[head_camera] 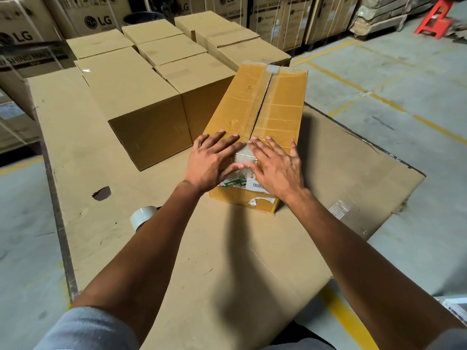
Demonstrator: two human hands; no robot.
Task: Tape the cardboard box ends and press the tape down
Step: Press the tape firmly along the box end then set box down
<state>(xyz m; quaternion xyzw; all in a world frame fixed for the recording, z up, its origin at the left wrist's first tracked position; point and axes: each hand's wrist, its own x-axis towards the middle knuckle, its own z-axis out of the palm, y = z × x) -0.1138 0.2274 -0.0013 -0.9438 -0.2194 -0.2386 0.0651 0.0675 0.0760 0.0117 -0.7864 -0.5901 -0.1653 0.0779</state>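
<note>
Both hands lie flat on the near end of the box [262,117], palms down, fingers spread and gripping nothing. The left hand [214,160] rests on the left flap, its fingers pointing away and a little right, thumb curled over the near edge onto the end face. The right hand [276,165] rests on the right flap, fingers fanned away and to the left, thumb also at the near edge. Between the two hands a strip of clear tape [245,156] covers the centre seam and folds down over the end. Both forearms reach forward nearly straight, sleeves pushed up near the elbows.

The box is long and narrow, lying lengthwise away from the person, on a flattened cardboard sheet [227,248] spread over the floor. Another tape patch [274,69] sits at the far end of the seam. A torn label [252,185] shows on the near end face.

A tape roll [141,217] lies on the sheet beside the left forearm, partly hidden by it. Plain closed cartons [136,97] stand in rows to the left of the box and beyond.
</note>
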